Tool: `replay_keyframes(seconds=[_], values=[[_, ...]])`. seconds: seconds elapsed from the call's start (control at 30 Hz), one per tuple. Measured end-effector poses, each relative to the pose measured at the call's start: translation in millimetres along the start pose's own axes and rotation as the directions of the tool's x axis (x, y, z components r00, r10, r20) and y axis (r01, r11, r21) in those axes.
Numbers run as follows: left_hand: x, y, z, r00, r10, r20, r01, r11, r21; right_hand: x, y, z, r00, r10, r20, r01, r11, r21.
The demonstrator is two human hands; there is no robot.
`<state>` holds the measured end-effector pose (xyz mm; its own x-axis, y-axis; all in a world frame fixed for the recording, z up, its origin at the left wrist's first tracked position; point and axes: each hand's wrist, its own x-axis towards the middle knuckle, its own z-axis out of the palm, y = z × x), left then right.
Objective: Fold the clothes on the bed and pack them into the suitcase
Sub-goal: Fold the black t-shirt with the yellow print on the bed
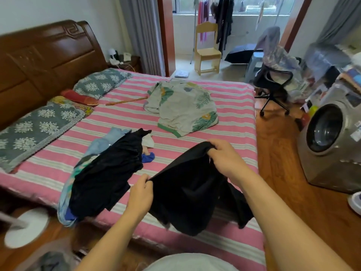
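A black garment hangs in the air over the near edge of the bed, which has a pink striped sheet. My left hand grips its top edge at the left, and my right hand grips the same edge further back on the right. A pile of clothes, mostly black with light blue and patterned pieces, lies on the bed to the left. A leaf-print garment lies spread out further back. No suitcase can be made out for certain.
Two grey floral pillows and a wooden headboard are on the left. A washing machine stands on the wooden floor at the right, with an office chair behind it. A thin wooden stick lies on the sheet.
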<state>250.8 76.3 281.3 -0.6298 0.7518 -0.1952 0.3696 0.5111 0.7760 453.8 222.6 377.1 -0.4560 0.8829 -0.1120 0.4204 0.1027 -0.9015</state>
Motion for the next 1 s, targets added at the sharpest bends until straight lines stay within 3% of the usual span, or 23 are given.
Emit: replay_keyframes(seconds=[0.17,0.27,0.37,0.43,0.5,0.57,0.63,0.73,0.83,0.93,1.0], values=[[-23,12,0,0.991,0.129,0.016,-0.123,0.971,-0.204,16,0,-14,0.979,0.092,-0.183,-0.048,0.971,0.233],[-35,14,-8,0.972,0.232,0.019,-0.222,0.948,-0.229,25,4,-30,0.967,0.112,-0.229,-0.045,0.959,0.278],[-32,19,-18,0.954,0.283,-0.099,-0.291,0.952,-0.089,31,8,-34,0.98,0.059,-0.188,-0.027,0.985,0.171],[-23,25,-23,0.951,0.269,-0.154,-0.262,0.963,0.066,28,10,-31,0.994,0.009,-0.108,0.002,0.995,0.099],[-5,26,-30,0.953,0.166,-0.252,-0.164,0.986,0.028,20,14,-31,1.0,-0.01,0.01,0.01,0.998,0.057],[26,11,-46,0.926,-0.081,-0.369,-0.011,0.971,-0.24,14,32,-37,0.993,0.03,0.113,-0.028,0.999,-0.018],[59,-15,-69,0.868,-0.323,-0.378,0.113,0.869,-0.482,11,72,-45,0.985,0.1,0.143,-0.072,0.979,-0.19],[89,-72,-110,0.803,-0.449,-0.393,0.215,0.832,-0.512,7,157,-58,0.97,0.242,0.034,-0.189,0.83,-0.524],[101,-113,-128,0.732,-0.553,-0.397,0.309,0.79,-0.53,-11,222,-68,0.907,0.381,-0.177,-0.402,0.664,-0.631],[102,-126,-109,0.73,-0.575,-0.369,0.355,0.781,-0.513,-52,242,-64,0.845,0.402,-0.352,-0.53,0.55,-0.645],[97,-128,-92,0.738,-0.571,-0.361,0.37,0.788,-0.492,-67,263,-60,0.727,0.49,-0.481,-0.683,0.591,-0.43]])
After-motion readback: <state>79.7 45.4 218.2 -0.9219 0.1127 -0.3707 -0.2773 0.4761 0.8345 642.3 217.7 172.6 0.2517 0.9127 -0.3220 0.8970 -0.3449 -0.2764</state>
